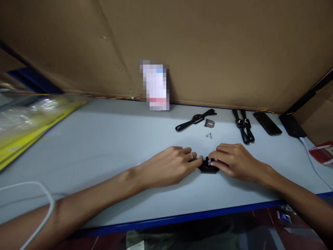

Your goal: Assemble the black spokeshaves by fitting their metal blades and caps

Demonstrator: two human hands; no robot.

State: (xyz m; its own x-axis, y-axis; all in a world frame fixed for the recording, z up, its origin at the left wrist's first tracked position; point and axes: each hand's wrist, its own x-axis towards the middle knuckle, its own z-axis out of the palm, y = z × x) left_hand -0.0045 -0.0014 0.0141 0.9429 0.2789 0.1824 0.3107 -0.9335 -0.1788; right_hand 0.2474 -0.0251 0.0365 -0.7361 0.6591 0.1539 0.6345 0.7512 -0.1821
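The left hand holds a tool, apparently to steady it, while the right hand, grip narrow, pinches a screw.

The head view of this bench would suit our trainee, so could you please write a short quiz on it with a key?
1. Multiple choice: How many black two-handled tools lie untouched on the table? A) one B) two C) three
2. True or false: The ring is on the right hand.
3. Fill in: The fingers closest to the small metal screw on the held black tool belong to the ___ hand.

Key
1. C: a single tool near the metal plate, and two side-by-side tools.
2. False; the ring is on the left hand.
3. Right hand.
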